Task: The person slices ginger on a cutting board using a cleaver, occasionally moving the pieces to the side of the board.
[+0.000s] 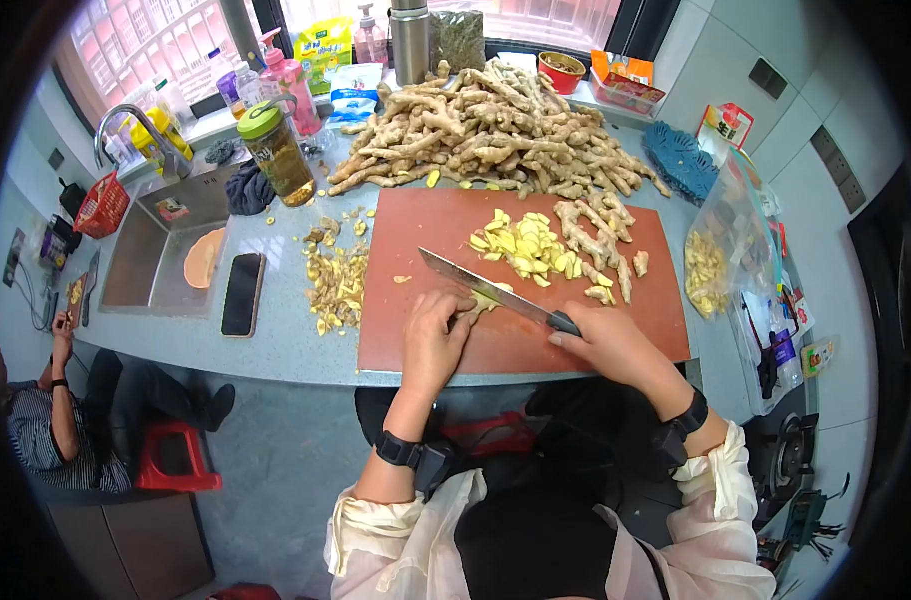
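My right hand (614,342) is wrapped round the black handle of a kitchen knife (481,280), whose blade slants up to the left over the brown cutting board (416,225). Bent fingers of my left hand (438,335) hold a piece of ginger (491,297) on the board, partly hidden beneath the blade. Beyond the knife lies a heap of yellow ginger slices (526,245). Whole ginger roots (594,235) rest on the board to the right of the slices. Trimmings (334,280) are scattered on the counter left of the board.
A large ginger pile (496,130) rises behind the board. A clear bag of slices (711,275) stands at the right. To the left are a phone (243,295), a green-lidded bottle (279,155) and the sink (141,245). Another person (61,420) sits far left.
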{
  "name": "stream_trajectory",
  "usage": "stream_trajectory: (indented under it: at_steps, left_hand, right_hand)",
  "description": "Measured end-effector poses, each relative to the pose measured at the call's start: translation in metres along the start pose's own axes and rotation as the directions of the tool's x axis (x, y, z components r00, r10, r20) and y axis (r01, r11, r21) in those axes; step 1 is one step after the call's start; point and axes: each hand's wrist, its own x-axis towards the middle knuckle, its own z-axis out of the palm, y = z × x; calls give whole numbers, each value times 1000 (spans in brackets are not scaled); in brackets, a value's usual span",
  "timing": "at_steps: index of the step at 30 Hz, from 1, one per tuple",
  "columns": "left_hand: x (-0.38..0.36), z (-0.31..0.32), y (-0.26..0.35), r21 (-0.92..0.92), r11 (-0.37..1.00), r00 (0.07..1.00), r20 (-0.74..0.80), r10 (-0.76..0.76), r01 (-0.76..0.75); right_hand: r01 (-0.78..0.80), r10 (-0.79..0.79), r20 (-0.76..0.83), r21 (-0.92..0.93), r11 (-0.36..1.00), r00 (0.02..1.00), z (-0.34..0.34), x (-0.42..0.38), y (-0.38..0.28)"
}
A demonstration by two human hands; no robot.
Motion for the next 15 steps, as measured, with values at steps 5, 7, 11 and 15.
stream_trajectory:
  at_steps: [5,7,11,15]
  left_hand:
    - [1,0,1,-3,1000,1000,-11,28,-28]
    - [1,0,1,6,1000,1000,-6,26,-26]
    - [1,-2,1,8,1000,1000,13,4,-4]
    - [1,0,-2,-9,999,999,-4,42,-42]
  right_hand:
    - [-13,13,-16,19,1000,1000,5,8,-3]
    - [6,-7,-32,-47,999,999,6,8,-1]
    - [47,-49,-41,-42,998,998,-5,-7,14]
    - [-34,32,-72,-31,999,997,-9,-17,18]
